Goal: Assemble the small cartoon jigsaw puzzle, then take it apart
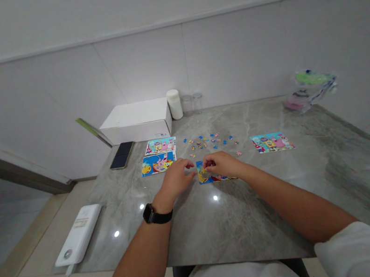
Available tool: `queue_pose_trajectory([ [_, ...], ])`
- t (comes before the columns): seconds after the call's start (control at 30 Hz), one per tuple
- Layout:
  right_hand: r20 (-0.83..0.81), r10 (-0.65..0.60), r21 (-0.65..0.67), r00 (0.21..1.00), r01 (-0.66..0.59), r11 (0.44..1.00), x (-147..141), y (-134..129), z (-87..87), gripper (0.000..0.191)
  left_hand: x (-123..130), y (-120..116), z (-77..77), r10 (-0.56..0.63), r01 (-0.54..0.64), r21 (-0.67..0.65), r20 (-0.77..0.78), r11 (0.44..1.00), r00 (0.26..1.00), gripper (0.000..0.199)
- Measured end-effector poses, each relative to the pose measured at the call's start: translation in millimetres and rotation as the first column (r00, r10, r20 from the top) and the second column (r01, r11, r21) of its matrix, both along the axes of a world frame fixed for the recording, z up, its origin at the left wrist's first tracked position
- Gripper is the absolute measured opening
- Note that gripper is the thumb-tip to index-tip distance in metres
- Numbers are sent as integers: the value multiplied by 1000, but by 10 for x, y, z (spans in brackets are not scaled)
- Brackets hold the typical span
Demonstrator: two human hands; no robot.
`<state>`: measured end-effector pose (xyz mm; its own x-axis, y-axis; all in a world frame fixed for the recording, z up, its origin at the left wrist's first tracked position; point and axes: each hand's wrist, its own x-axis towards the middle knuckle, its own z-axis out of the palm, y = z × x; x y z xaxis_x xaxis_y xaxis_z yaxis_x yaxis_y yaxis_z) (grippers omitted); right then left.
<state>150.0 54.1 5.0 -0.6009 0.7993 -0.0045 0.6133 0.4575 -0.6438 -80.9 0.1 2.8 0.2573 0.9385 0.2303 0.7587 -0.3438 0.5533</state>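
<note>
A partly assembled jigsaw puzzle (206,178) with a blue edge lies flat on the grey table. Over its upper part is my right hand (220,163), fingers pinched together; whatever is between them is too small to make out. My left hand (179,175) rests just left of the puzzle, thumb and fingers apart, holding nothing. Beyond my hands, several loose jigsaw pieces (214,141) are scattered. Two colourful cartoon picture cards, an upper card (160,146) and a lower card (156,164), lie to the left. Another finished-looking cartoon picture (272,143) is on the right.
On the table (287,197), a phone (122,155) lies left of a white box (137,118). A white canister (174,104) and two clear glasses (192,104) stand by the wall. A plastic bag (308,89) sits at the back right, a white power strip (78,235) at the left edge.
</note>
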Motion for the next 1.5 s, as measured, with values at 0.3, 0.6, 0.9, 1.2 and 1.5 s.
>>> queue_pose_trajectory([
  [0.3, 36, 53, 43, 998, -55, 998, -66, -82, -83, 15, 152, -105, 4, -66, 53, -72, -198, 996, 978, 20],
  [0.6, 128, 42, 79, 991, -53, 996, -90, -64, -160, 16, 150, -102, -54, -82, 69, -63, -246, 996, 966, 21],
  [0.9, 192, -1, 158, 981, -30, 987, -127, -113, -171, 14, 184, -111, -43, -100, 93, -39, -245, 995, 964, 16],
  [1.2, 138, -6, 170, 990, -18, 985, -114, -134, -163, 11, 181, -116, -39, -158, 152, -41, -232, 987, 960, 16],
  [1.5, -75, -177, 251, 981, 190, 949, 106, 22, 21, 8, 104, -72, -73, -176, 170, -78, -75, 982, 981, 14],
])
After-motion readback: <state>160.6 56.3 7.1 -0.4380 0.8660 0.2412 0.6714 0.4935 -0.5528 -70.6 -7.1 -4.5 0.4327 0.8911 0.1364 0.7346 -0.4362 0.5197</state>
